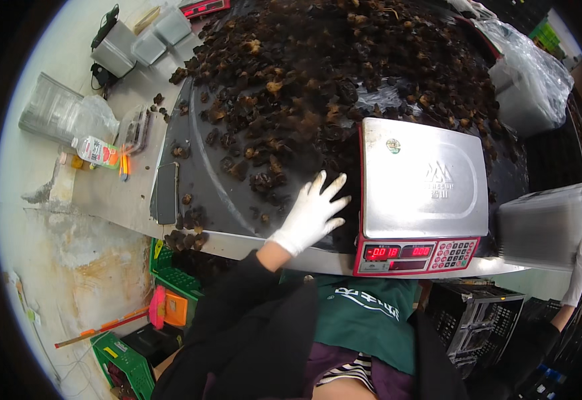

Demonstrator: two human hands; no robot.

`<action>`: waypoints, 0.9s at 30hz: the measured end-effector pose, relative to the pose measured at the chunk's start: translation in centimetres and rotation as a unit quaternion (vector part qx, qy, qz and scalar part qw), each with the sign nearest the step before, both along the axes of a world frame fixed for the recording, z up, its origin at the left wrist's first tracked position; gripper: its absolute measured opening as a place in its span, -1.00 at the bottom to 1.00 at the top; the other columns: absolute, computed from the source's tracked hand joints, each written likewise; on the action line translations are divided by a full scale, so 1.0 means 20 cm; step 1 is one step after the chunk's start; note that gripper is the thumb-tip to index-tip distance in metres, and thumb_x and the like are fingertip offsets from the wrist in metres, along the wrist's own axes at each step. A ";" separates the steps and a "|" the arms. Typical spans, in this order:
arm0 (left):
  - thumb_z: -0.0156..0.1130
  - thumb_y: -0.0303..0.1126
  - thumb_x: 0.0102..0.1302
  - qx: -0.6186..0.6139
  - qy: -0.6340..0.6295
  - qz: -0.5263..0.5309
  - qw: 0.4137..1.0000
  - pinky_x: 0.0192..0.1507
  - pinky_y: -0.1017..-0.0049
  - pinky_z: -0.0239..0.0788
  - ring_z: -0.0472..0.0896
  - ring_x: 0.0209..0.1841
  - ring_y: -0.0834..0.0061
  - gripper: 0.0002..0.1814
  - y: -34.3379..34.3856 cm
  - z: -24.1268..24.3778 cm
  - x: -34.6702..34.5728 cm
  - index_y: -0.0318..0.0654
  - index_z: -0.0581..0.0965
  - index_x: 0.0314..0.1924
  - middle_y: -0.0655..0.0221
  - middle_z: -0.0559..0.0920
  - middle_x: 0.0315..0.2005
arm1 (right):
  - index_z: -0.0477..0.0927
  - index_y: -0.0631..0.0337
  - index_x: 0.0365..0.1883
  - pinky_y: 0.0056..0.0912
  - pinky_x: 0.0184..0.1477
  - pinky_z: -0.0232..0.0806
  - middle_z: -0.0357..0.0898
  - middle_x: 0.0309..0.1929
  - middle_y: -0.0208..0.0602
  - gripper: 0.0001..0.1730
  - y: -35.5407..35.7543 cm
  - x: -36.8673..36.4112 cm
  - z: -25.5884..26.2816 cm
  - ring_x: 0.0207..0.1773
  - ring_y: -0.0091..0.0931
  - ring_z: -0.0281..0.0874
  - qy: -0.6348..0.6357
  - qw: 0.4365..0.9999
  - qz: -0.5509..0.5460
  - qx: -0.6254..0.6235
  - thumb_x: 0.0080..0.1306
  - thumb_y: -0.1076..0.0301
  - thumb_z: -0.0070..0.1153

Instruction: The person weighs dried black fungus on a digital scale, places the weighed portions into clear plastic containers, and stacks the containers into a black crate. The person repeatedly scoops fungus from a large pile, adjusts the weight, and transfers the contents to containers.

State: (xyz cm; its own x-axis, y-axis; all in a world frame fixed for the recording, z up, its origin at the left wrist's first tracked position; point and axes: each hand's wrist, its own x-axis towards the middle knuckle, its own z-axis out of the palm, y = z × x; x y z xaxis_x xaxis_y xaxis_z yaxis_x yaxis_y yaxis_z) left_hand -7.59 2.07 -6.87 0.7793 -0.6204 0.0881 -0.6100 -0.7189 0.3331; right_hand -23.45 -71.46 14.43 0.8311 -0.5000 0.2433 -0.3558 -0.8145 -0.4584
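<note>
White gloves cover both hands. My left hand [313, 212], fingers spread and holding nothing, hovers over or rests on the dark sheet just left of a red digital scale [423, 180] with a bare steel plate. Dark, wrinkled pieces that look like black fungus [291, 75] lie heaped across the sheet beyond it. At the far right, my right hand [579, 272] grips the outer side of a stack of clear plastic containers [543, 227], blurred, at the table edge right of the scale. Its fingers are partly hidden.
A smartphone [167, 194] lies at the sheet's left edge. Further left are a drink bottle [96, 152], an orange cutter [124, 165] and stacked clear containers [51, 112]. Bagged containers [530, 80] stand back right. Black crates [480, 320] and a green crate [123, 367] are below the table.
</note>
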 end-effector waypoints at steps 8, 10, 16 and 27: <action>0.32 -0.45 0.22 -0.218 0.008 0.073 0.973 0.10 0.39 0.49 0.62 0.07 0.28 -0.70 0.25 0.07 -0.04 -0.12 0.68 -0.02 0.27 0.60 0.14 | 0.46 0.42 0.26 -0.51 0.17 0.31 0.59 0.12 -0.31 -0.43 -0.17 0.06 0.10 0.11 -0.58 0.49 0.090 0.990 0.087 0.063 0.55 0.07 -0.05; 0.31 -0.44 0.24 -0.200 -0.051 0.119 0.971 0.12 0.39 0.47 0.60 0.12 0.27 -0.70 0.30 0.09 0.09 -0.12 0.68 0.00 0.28 0.60 0.14 | 0.48 0.42 0.24 -0.51 0.11 0.34 0.62 0.05 -0.37 -0.44 -0.17 0.07 0.08 0.03 -0.59 0.52 0.095 0.984 0.053 0.139 0.55 0.07 -0.05; 0.30 0.10 0.24 -0.075 -0.113 0.142 0.980 0.44 0.02 -0.09 0.12 0.46 -0.08 -0.34 0.26 -0.01 0.61 0.31 0.42 0.35 0.19 0.23 0.45 | 0.59 0.37 0.12 -0.57 -0.01 0.37 0.64 -0.11 -0.45 -0.51 -0.37 0.08 0.01 -0.12 -0.58 0.54 0.034 0.996 -0.070 0.042 0.56 0.09 -0.08; 0.38 0.05 0.10 -0.082 -0.082 0.019 0.993 0.27 0.21 0.18 0.40 0.20 0.14 -0.37 0.17 -0.01 0.11 -0.06 0.58 0.15 0.25 0.49 0.19 | 0.61 0.38 -0.04 -0.40 0.04 0.40 0.62 -0.11 -0.26 -0.62 1.41 0.07 0.01 -0.08 -0.47 0.54 -0.345 0.926 -0.037 -0.146 0.53 0.27 -0.18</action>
